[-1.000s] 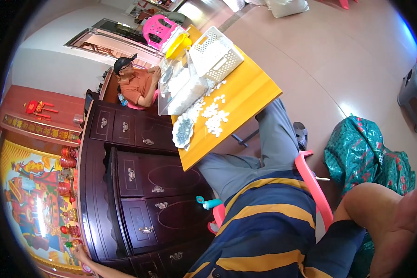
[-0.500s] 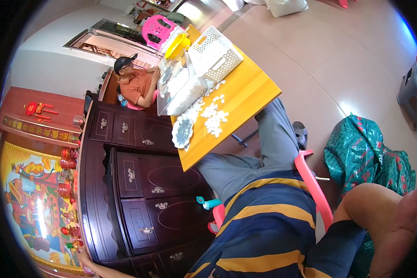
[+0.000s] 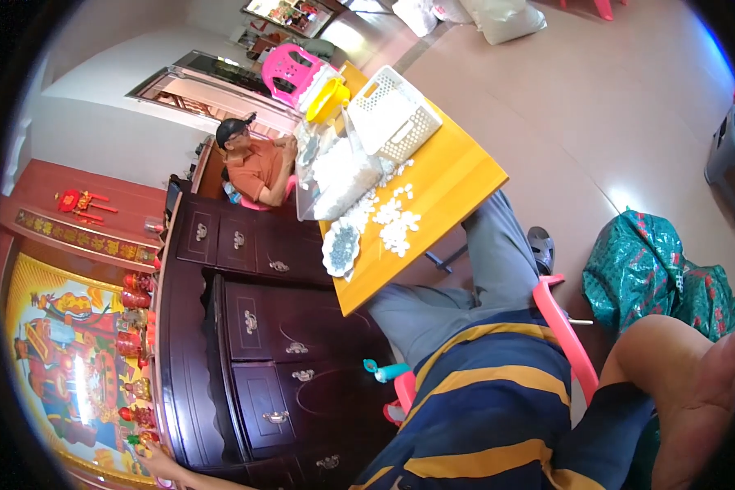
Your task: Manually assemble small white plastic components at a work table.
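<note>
At the lower left my left hand (image 3: 162, 464) reaches to the edge of the dark wooden altar cabinet (image 3: 192, 343), beside a small pineapple-shaped ornament (image 3: 140, 445). Its fingers are too small and partly hidden to show whether they grip anything. My right arm bends up close at the lower right, where part of my right hand (image 3: 731, 367) is cut off by the dark rim, so its fingers do not show. Before my knees stands a yellow wooden table (image 3: 457, 167). Small white pieces (image 3: 396, 224) lie scattered on it, next to a scalloped white dish (image 3: 328, 260) of dark grey bits.
On the table are a white perforated basket (image 3: 416, 135), a clear bag of white pieces (image 3: 347, 184) and a yellow container (image 3: 328, 100). A person in an orange shirt (image 3: 257, 170) sits beyond. Green wrapped bundles (image 3: 633, 265) lie right of my pink chair (image 3: 567, 343); a turquoise bottle (image 3: 388, 372) is left.
The view has shifted, so the table, cabinet and seated person appear farther right and lower. My left hand stays by the cabinet edge, and my right arm remains raised.
</note>
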Tool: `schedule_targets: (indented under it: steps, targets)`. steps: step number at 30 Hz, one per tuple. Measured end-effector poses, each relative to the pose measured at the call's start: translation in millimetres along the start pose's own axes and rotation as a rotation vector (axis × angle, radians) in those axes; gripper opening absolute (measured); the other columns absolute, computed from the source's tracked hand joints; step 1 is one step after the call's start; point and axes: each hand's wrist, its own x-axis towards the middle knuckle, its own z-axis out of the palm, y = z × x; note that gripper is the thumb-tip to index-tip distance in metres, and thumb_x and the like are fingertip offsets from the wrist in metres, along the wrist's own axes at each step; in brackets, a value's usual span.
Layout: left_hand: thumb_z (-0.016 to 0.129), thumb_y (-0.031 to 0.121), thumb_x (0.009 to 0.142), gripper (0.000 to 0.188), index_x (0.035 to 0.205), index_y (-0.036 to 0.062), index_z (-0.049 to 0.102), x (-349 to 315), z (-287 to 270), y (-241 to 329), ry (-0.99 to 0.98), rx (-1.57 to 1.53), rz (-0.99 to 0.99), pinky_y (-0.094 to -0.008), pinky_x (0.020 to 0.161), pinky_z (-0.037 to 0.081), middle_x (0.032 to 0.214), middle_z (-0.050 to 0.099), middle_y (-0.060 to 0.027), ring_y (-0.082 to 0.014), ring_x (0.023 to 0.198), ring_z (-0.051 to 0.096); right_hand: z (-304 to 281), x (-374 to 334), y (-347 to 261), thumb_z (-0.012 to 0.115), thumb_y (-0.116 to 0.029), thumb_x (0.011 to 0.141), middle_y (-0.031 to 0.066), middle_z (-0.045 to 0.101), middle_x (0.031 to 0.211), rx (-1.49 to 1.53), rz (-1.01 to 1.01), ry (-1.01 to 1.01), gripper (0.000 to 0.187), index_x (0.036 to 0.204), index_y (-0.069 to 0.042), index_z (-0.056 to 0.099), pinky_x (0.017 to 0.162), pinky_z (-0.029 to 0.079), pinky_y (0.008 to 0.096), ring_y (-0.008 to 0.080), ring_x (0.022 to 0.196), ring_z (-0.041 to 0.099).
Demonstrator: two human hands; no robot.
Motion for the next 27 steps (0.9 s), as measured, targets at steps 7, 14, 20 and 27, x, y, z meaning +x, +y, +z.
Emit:
schedule_targets:
  steps: [7,14,20,27]
  targets:
    - [0.071,0.007,0.096,0.027,0.121,-0.0047,0.069,-83,-90,172,0.196,-0.458,0.486,-0.0411,0.082,0.059,0.109,0.075,-0.0184,-0.0326,0.094,0.073,111,181,-65,0.066,-0.004,0.088,0.0114,0.072,0.096,-0.069,-0.163,-0.052,0.017,0.104,-0.003,0.073,0.065,0.050,0.0319,0.0214,0.073,0.066]
    - [0.078,0.010,0.083,0.026,0.107,0.0043,0.071,-162,-113,387,-0.102,-1.019,0.835,-0.0414,0.068,0.055,0.091,0.071,-0.0112,-0.0311,0.079,0.068,195,268,-56,0.066,-0.004,0.088,0.0114,0.073,0.096,0.001,-0.354,-0.015,0.017,0.103,-0.003,0.073,0.065,0.050,0.0318,0.0215,0.073,0.066]
    - [0.079,0.011,0.075,0.026,0.099,0.0065,0.072,-215,-90,464,-0.274,-1.278,0.776,-0.0389,0.064,0.055,0.086,0.072,-0.0096,-0.0285,0.075,0.068,70,292,88,0.066,-0.003,0.088,0.0114,0.073,0.095,-0.088,-0.695,-0.037,0.017,0.103,-0.003,0.073,0.064,0.051,0.0318,0.0215,0.072,0.066]
    - [0.079,0.016,0.079,0.021,0.097,0.0060,0.073,-295,-52,504,-0.677,-1.387,0.830,-0.0391,0.070,0.058,0.089,0.074,-0.0101,-0.0291,0.081,0.072,57,393,81,0.066,-0.003,0.087,0.0114,0.073,0.095,-0.066,-0.673,-0.343,0.017,0.103,-0.003,0.073,0.064,0.051,0.0317,0.0215,0.072,0.067]
